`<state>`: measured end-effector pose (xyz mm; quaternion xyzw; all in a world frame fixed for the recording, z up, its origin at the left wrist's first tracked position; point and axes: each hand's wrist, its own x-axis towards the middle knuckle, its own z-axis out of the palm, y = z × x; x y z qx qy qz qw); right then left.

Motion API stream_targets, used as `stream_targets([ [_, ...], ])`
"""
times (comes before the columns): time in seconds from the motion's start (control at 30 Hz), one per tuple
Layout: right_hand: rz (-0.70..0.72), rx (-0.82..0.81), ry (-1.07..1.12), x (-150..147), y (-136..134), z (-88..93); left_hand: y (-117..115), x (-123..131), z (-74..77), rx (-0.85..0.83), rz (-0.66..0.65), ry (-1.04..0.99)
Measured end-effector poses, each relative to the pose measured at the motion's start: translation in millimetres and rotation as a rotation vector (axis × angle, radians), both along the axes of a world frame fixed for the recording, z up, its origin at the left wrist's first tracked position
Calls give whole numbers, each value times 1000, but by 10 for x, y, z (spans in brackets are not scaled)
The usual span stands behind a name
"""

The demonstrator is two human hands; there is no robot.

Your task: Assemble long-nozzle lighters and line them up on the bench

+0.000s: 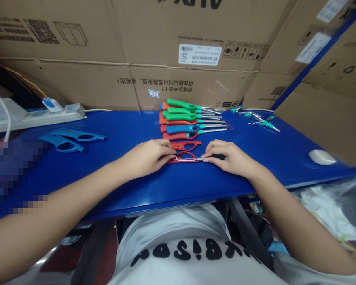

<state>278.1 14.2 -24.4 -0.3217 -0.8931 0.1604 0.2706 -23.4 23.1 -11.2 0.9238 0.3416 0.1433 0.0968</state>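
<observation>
Two red lighter shell halves lie in front of me: the upper half (192,145) is behind, and the nearer half (184,160) is between my hands. A thin white wire (185,159) runs along the nearer half. My left hand (154,158) is closed at its left end, thumb and fingers pinched by a small dark part that I cannot identify. From the other side, my right hand (230,157) grips a slim dark-handled tool (219,156), whose metal end points left at the shell. The fingers hide most of the tool.
Behind the shells lies a row of green, red and blue lighters (180,116) with metal tubes. Blue shell pieces (68,138) are at left, a power strip (38,118) beyond. Loose metal tubes (264,122) and a white mouse (322,157) are at right. Cardboard (154,51) walls the back.
</observation>
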Motion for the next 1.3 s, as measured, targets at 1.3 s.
stream_targets([
  [1.3, -49, 91, -94, 1, -26, 14, -3, 16, -12, -14, 7, -64],
])
